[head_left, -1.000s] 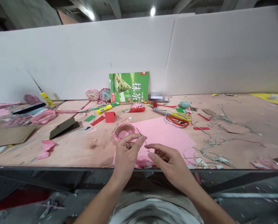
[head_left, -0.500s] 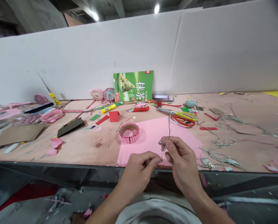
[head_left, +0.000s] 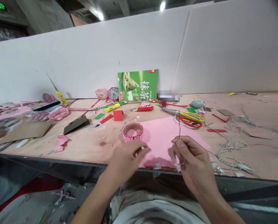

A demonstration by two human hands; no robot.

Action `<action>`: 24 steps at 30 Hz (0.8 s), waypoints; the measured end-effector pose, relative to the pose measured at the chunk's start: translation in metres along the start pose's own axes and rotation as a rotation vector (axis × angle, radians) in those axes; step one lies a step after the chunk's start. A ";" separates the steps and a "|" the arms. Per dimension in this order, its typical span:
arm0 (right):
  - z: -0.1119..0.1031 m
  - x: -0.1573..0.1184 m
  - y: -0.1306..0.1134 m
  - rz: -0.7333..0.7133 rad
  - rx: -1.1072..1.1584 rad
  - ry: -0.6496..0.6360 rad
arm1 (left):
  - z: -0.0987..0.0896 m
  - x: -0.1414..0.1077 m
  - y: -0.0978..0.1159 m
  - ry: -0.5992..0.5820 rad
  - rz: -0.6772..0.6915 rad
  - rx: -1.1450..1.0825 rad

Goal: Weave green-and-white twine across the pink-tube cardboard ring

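Note:
My right hand (head_left: 195,158) pinches a thin dark twisted string (head_left: 179,129) between thumb and forefinger. One end of the string stands up above the fingertips; a black-and-white strand (head_left: 178,166) hangs below them. To the left, my left hand (head_left: 128,155) is slightly blurred, its thumb and fingers apart with nothing seen between them. Just beyond it stands a cardboard ring (head_left: 133,132) covered around the outside with small pink paper rolls. Both hands are over or beside a sheet of pink paper (head_left: 159,137) at the table's front edge.
Scissors with yellow and red handles (head_left: 190,119) lie behind my right hand. A red utility knife (head_left: 145,109), a yellow glue stick (head_left: 112,107) and a green box panel (head_left: 139,85) are farther back. Tangled cord (head_left: 234,155) spreads at right; cardboard (head_left: 24,132) lies at left.
My left hand has moved left, away from the string and toward the pink ring, and its fingers have parted. My right hand still pinches the string. The view has shifted slightly left.

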State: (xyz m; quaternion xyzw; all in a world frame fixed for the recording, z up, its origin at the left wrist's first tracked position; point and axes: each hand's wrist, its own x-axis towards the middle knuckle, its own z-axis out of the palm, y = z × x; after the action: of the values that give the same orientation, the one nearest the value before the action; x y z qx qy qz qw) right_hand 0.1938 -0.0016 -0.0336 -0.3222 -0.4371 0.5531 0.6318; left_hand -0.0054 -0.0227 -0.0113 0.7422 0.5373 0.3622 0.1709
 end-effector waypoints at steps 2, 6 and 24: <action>-0.010 0.003 -0.002 0.014 -0.046 -0.009 | -0.022 0.013 -0.012 0.112 -0.012 0.150; -0.028 0.009 0.000 0.040 -0.193 -0.052 | -0.061 0.049 -0.040 0.052 -0.183 0.369; -0.024 0.027 0.012 0.227 -0.181 -0.128 | -0.012 0.060 -0.016 0.202 -0.271 -0.339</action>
State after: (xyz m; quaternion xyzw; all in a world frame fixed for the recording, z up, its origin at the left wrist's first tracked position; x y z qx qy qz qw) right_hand 0.2110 0.0289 -0.0485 -0.3891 -0.4853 0.5989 0.5044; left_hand -0.0154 0.0366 0.0080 0.5838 0.5780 0.4934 0.2855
